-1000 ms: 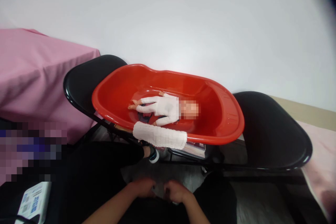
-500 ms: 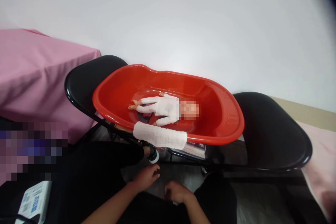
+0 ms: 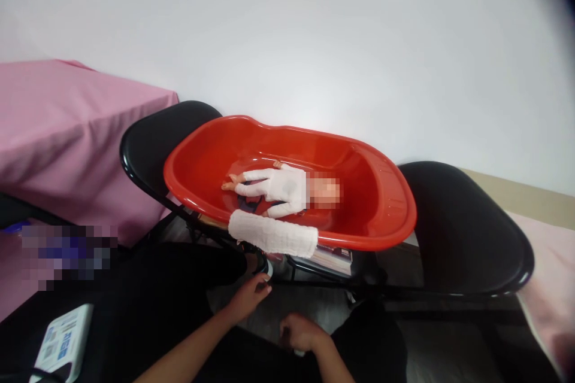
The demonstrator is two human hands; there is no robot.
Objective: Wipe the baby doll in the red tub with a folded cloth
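A red baby bathtub [image 3: 395, 191] stands across black chairs. In it a baby doll [image 3: 287, 185] in white clothes lies on its back, head to the right. A folded white cloth [image 3: 273, 233] hangs over the tub's near rim. Both hands are below the tub, over my lap, touching neither tub nor cloth. My left hand [image 3: 250, 297] is loosely bent with fingers apart, and nothing shows in it. Curled inward, my right hand [image 3: 302, 331] has its fingers mostly hidden. A small pale spot shows under it, too small to make out.
Black chair seats [image 3: 467, 227] flank the tub. Under it lies a stack of books [image 3: 330, 258]. A pink-draped table [image 3: 81, 114] is at the left, and pink cloth [image 3: 548, 269] at the right. Near my left leg lies a white device [image 3: 63, 341] with a cable.
The view has shifted slightly, so the tub and chairs sit a little lower. My left hand has moved slightly left and up. The doll and white cloth stay in place.
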